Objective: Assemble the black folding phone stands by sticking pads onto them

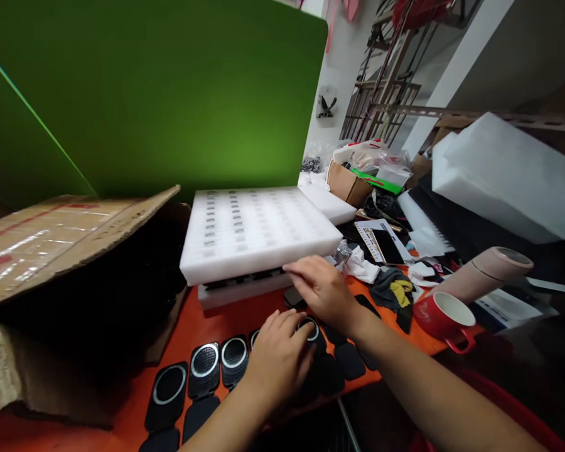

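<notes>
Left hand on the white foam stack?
No, the left hand is down at the row of black ringed pads, and the right hand is at the front edge of the white foam stack.

The head camera looks forward and down, near the tabletop (188,323).

There were two bare hands, one left hand (280,348) and one right hand (324,289). Five ringed black pads (204,360) showed at least part of their silver circles; plain black pads (349,360) overlapped too much on the right for a sure count. Two white foam slabs (258,232) were stacked, a third slab (334,206) lay behind, and one large foam block (503,176) made a fourth white piece. Cardboard boxes (51,238) numbered at least two. There was one red mug (435,317), one pink tumbler (480,276), one green panel (193,94) and one orange tabletop (188,321).
</notes>
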A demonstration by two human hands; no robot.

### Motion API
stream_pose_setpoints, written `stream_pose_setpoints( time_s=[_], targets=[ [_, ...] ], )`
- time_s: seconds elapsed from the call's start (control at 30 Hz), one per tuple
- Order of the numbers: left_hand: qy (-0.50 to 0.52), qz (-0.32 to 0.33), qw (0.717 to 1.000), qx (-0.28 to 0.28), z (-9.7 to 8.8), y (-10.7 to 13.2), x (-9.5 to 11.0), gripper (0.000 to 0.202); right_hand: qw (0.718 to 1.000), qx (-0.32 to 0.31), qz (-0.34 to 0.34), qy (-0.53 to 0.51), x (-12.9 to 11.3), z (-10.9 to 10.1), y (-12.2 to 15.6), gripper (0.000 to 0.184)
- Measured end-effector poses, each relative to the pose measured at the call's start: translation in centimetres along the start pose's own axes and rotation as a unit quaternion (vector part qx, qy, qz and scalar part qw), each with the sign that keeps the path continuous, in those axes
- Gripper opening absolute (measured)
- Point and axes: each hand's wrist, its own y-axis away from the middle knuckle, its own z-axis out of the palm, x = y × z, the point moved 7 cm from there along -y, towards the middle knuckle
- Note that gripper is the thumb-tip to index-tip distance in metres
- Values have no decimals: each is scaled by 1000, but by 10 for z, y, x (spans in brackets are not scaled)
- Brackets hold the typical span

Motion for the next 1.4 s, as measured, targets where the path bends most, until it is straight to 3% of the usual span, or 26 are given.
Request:
stream_pose_setpoints(
  time_s=[0.1,0.2,0.3,0.37,0.5,0.6,0.83,1.0,1.1,1.17,1.27,1.33,1.4],
  targets=[
    [-44,8,991,126,-74,-9,-15,25,998,-25,-50,10,-16,4,-66,23],
    [-111,-45,970,212,-135,-14,-43,22,986,-140,-38,80,-12,36,-119,22],
    [-150,-103,956,229,-170,-23,-73,23,953,-270,-10,133,-3,69,-142,24],
    [-141,-135,958,212,-180,-34,-91,25,944,-309,-4,119,0,77,-146,22],
    [-93,-178,965,169,-185,-60,-119,26,970,-234,49,34,13,60,-149,22],
    [-73,-190,967,153,-184,-79,-132,23,976,-203,67,35,21,51,-146,23],
    [-34,-247,955,157,-176,-95,-153,31,940,-248,-52,230,-13,72,-152,24],
    [-40,-262,957,121,-169,-101,-167,34,929,-240,-119,254,-26,76,-151,27],
    [-61,-263,959,89,-165,-107,-171,34,960,-143,-80,228,-8,51,-153,24],
    [-83,-249,963,56,-161,-112,-168,29,986,-36,14,164,15,19,-149,21],
    [-122,-224,967,8,-155,-122,-159,20,990,80,120,10,47,-26,-118,17],
    [-143,-210,967,-15,-151,-129,-155,18,985,77,138,-70,57,-43,-86,15],
    [-155,-195,968,-32,-149,-135,-152,20,983,20,153,-95,64,-49,-46,15]
  ],
)
